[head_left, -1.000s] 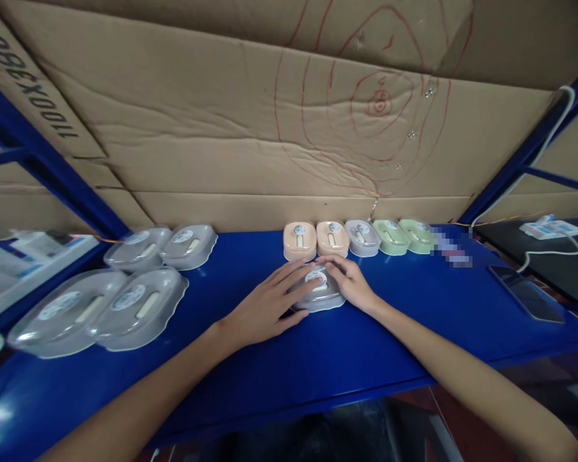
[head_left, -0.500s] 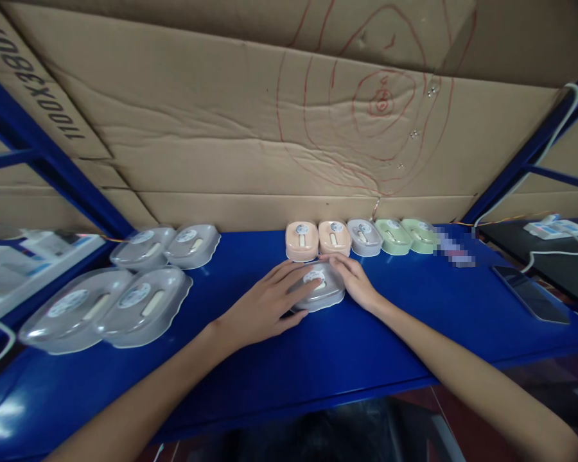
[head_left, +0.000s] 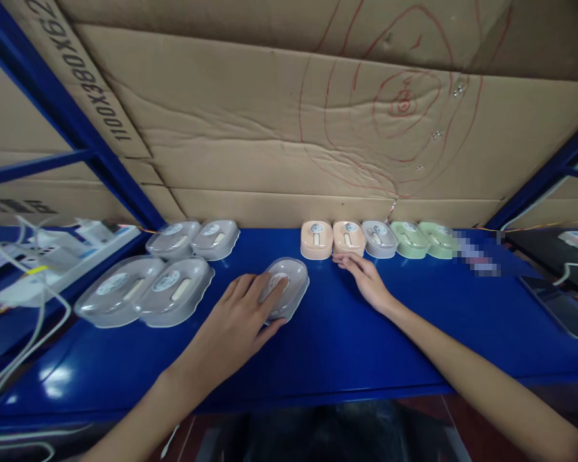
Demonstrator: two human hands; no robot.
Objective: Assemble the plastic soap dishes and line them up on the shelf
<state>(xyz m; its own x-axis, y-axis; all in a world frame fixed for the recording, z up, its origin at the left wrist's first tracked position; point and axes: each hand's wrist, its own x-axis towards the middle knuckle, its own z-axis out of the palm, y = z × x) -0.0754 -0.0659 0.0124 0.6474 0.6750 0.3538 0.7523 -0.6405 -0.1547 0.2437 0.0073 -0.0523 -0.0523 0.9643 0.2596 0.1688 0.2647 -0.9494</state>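
Note:
A grey box (head_left: 296,282) with a clear domed lid and a round sticker sits under my left hand (head_left: 245,308). The fingers of that hand lie over the lid and its thumb presses the near side, so part of the box is hidden. My right hand (head_left: 363,279) is apart from this box, its fingers loosely stretched and nothing held. Its fingertips are just in front of an orange box (head_left: 349,244); whether they touch it I cannot tell. Beside that stand another orange box (head_left: 316,245), a grey box (head_left: 379,245) and two green boxes (head_left: 409,247).
Several more grey boxes (head_left: 173,295) stand in two rows on the left of the blue table (head_left: 318,353). White power strips (head_left: 87,256) and cables lie at far left. A dark flat device (head_left: 559,308) lies at right. A cardboard wall (head_left: 245,128) closes the back.
The grey box has moved left, away from the orange boxes, with my left hand on it. My right hand has come off it. The view has turned somewhat to the left.

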